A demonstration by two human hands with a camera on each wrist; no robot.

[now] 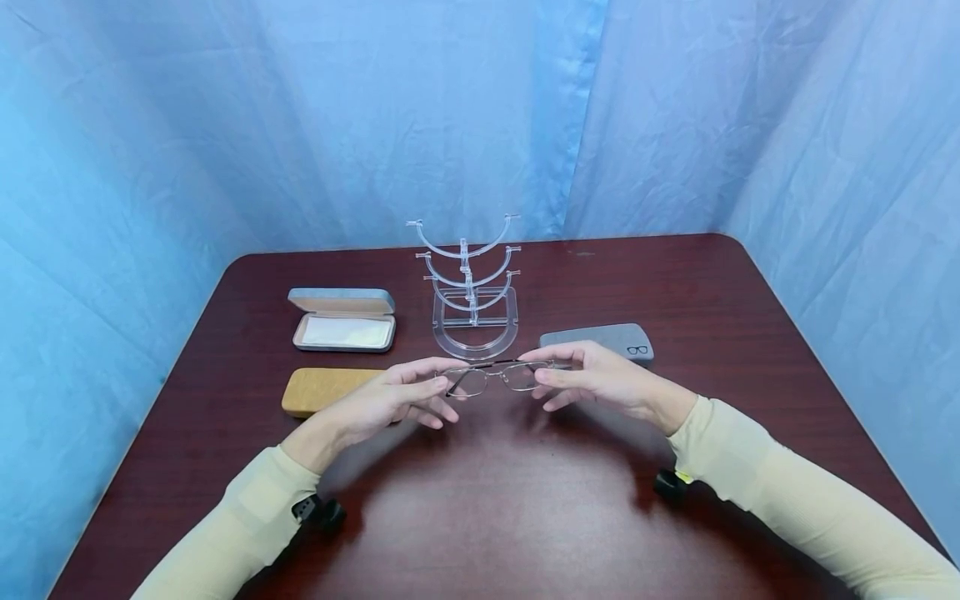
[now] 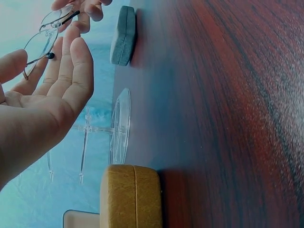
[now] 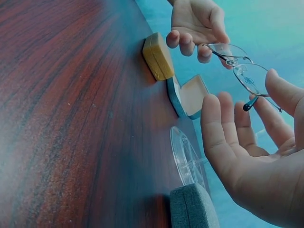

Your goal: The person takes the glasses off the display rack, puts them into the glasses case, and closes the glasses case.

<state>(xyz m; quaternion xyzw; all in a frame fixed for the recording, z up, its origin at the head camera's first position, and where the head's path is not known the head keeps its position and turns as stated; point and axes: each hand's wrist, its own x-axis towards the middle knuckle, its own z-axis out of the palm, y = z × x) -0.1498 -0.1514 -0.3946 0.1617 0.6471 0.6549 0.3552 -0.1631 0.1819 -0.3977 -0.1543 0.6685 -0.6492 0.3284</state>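
Note:
A pair of thin metal-rimmed eyeglasses (image 1: 504, 377) is held up above the table between both hands, lenses facing me and dark-tipped temples folded behind. My left hand (image 1: 397, 395) pinches one end of the frame between thumb and forefinger, its other fingers loosely spread. At the opposite end my right hand (image 1: 600, 379) does the same, thumb in front near the rim. In the right wrist view a dark temple tip (image 3: 248, 105) hangs beside the right fingers. Behind the left hand lies a closed mustard glasses case (image 1: 322, 390); a closed grey glasses case (image 1: 596, 336) lies behind the right.
A clear plastic tiered eyeglass stand (image 1: 472, 308) stands behind the eyeglasses, its curved arms bare. To its left, an open grey-blue glasses case (image 1: 341, 300) holds a white cloth (image 1: 345, 332). Blue curtains (image 1: 420, 117) surround the dark reddish wooden table (image 1: 510, 517).

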